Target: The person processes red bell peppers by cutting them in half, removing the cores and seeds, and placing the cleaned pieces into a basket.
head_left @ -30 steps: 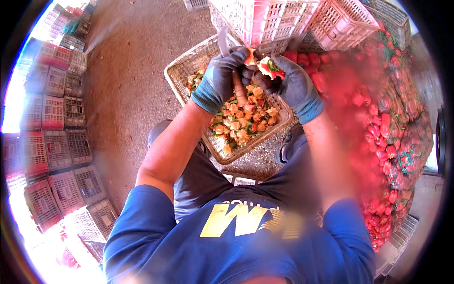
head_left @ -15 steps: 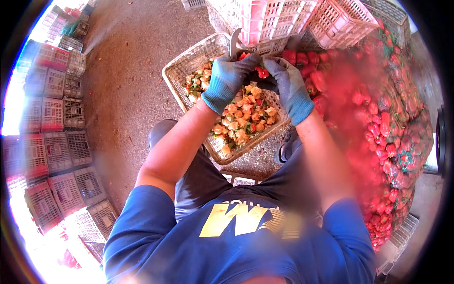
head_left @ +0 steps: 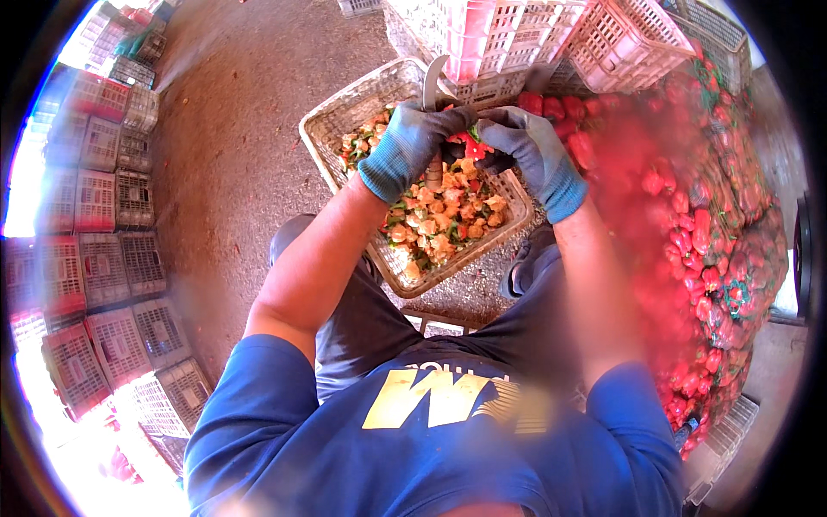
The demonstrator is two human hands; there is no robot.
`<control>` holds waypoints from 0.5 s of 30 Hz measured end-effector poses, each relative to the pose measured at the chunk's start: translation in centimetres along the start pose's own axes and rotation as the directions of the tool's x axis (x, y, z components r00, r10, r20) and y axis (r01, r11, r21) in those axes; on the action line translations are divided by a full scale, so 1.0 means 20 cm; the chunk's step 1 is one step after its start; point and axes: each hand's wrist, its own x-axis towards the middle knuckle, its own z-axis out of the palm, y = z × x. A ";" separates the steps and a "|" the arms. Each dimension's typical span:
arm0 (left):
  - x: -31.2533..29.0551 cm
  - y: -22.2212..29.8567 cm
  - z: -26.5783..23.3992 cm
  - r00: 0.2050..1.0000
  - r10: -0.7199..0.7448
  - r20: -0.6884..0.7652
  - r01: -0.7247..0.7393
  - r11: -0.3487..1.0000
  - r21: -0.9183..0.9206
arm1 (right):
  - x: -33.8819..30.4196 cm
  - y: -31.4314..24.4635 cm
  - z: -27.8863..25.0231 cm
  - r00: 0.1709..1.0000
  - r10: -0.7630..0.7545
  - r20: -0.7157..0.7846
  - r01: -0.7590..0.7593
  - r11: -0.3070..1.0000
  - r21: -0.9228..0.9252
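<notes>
My left hand (head_left: 413, 142), in a blue and grey glove, is closed round a knife. The curved blade of the knife (head_left: 432, 83) points up and away past the knuckles, and its handle shows below the palm. Close beside it, my right hand (head_left: 527, 146), gloved alike, has its fingers pinched on a red pepper piece (head_left: 474, 146) with a bit of green. The left fingertips reach to this piece; whether they touch it I cannot tell. Under both hands stands a pale plastic crate (head_left: 323, 142) with many cut pepper cores (head_left: 431, 226), yellowish with green stems.
A large heap of red peppers (head_left: 680, 241), partly blurred, lies at the right, with netted bags (head_left: 745, 250) along its far side. Pink crates (head_left: 508, 39) stand beyond the work crate. Stacked crates (head_left: 95, 207) line the left, across the brown floor (head_left: 224, 129).
Both hands have shifted slightly, the right one a little outward and down. The knife blade has tilted a bit, and more of the red pepper piece shows between the hands.
</notes>
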 end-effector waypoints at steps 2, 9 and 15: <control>0.00 -0.02 0.00 1.000 -0.024 0.010 0.025 0.992 -0.121 | 0.00 0.01 0.00 0.999 -0.044 0.009 0.043 0.998 0.047; 0.05 -0.06 -0.02 0.997 0.020 -0.081 -0.053 0.898 -0.436 | 0.05 0.09 -0.03 0.992 -0.112 0.054 0.082 0.914 0.398; 0.01 0.00 0.04 0.994 0.064 -0.086 -0.067 0.997 -0.033 | 0.08 0.09 -0.01 0.968 -0.144 -0.204 0.202 0.933 0.297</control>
